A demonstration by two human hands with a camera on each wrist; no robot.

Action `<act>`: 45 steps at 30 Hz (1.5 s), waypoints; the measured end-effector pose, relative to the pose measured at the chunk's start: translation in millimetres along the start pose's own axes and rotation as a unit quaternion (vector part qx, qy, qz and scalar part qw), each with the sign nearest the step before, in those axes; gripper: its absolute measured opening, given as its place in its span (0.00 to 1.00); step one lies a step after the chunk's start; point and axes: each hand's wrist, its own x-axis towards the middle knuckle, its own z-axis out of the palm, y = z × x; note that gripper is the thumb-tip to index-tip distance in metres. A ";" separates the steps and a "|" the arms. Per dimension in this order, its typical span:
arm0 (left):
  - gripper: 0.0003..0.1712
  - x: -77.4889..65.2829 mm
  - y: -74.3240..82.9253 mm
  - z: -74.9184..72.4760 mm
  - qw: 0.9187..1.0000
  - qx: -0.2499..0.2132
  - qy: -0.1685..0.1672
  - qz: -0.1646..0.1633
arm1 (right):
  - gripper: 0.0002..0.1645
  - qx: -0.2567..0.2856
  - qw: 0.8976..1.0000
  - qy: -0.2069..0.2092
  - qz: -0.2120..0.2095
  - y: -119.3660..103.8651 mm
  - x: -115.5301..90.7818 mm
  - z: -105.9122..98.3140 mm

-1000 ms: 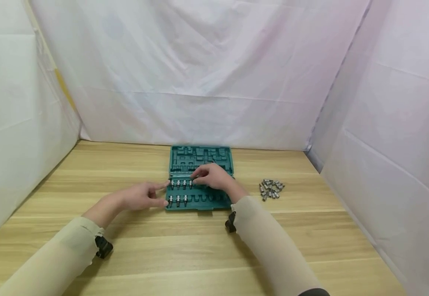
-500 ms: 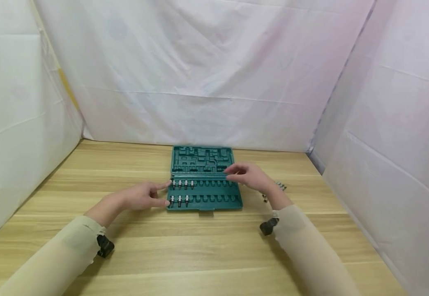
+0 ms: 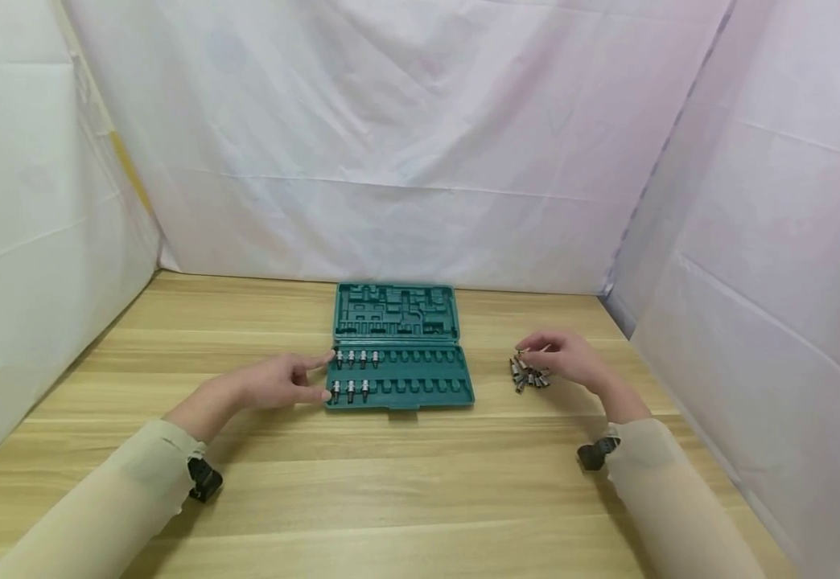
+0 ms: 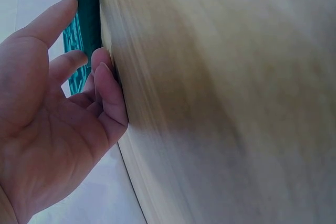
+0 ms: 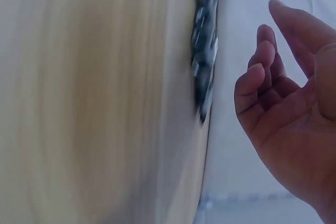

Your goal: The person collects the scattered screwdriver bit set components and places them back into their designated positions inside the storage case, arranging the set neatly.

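A green plastic case (image 3: 394, 374) lies unfolded on the table, its two slotted rows facing up. Several silver bit sockets (image 3: 351, 359) fill the left ends of both rows. My left hand (image 3: 275, 382) touches the case's left edge with thumb and forefinger spread apart; its other fingers bend beside the table in the left wrist view. To the right of the case, my right hand (image 3: 565, 358) hovers at a loose pile of bit sockets (image 3: 524, 376), partly covering it. In the right wrist view, its fingers (image 5: 265, 53) are apart from the pile, with nothing between them and the thumb.
The case lid (image 3: 397, 310), with moulded recesses, lies back toward the white cloth wall (image 3: 391, 161). More white cloth (image 3: 775, 241) hangs at both sides of the wooden table (image 3: 391, 498). A black wrist camera (image 3: 205, 480) sits under the left sleeve.
My right hand has moved right, from the upper row of the case to over the loose pile, its fingers parted. The left hand keeps its place at the case's edge.
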 end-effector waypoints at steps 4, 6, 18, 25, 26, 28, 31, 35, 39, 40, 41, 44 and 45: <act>0.50 0.3 -1.5 0.0 1.000 -0.001 0.000 -0.001 | 0.17 -0.031 0.999 -0.006 0.015 17.7 -8.9 -13.8; 0.50 0.4 -1.7 -0.1 1.000 -0.001 0.000 0.000 | 0.16 -0.050 0.998 -0.015 0.020 22.9 -13.5 -19.7; 0.50 0.0 -1.2 1.3 1.000 -0.002 -0.002 -0.001 | 0.16 -0.102 0.992 -0.068 0.037 33.6 -16.6 -26.6; 0.50 0.7 -0.5 1.6 1.000 0.000 -0.003 -0.002 | 0.16 -0.098 0.992 -0.072 0.042 32.8 -20.5 -27.4; 0.50 0.9 -0.4 1.4 1.000 0.001 -0.003 -0.002 | 0.16 -0.100 0.991 -0.072 0.045 32.3 -21.4 -27.7; 0.50 1.0 -0.4 0.8 1.000 0.002 -0.003 -0.002 | 0.17 -0.105 0.991 -0.071 0.053 32.8 -22.2 -28.1; 0.50 0.7 0.1 -0.1 1.000 0.002 -0.002 -0.003 | 0.17 -0.107 0.990 -0.072 0.062 33.6 -23.4 -28.2; 0.50 0.1 1.0 -0.4 1.000 0.006 -0.002 -0.003 | 0.16 -0.106 0.990 -0.069 0.060 33.3 -24.8 -29.1; 0.50 -0.2 0.9 -0.3 1.000 0.007 -0.002 -0.003 | 0.15 -0.111 0.992 -0.047 0.047 28.6 -26.2 -31.8; 0.50 -0.2 0.7 -0.4 1.000 0.006 -0.003 -0.004 | 0.15 -0.111 0.992 -0.039 0.044 27.1 -25.9 -32.2; 0.50 -0.2 0.4 -0.4 1.000 0.005 -0.003 -0.004 | 0.16 -0.109 0.993 -0.032 0.040 25.0 -25.6 -32.3; 0.50 -0.1 -0.5 -0.6 1.000 0.003 -0.004 -0.005 | 0.18 -0.094 0.995 -0.018 0.032 17.9 -23.1 -30.4; 0.50 -0.1 -0.8 -0.6 1.000 0.002 -0.004 -0.005 | 0.18 -0.088 0.995 -0.017 0.032 15.3 -21.7 -29.1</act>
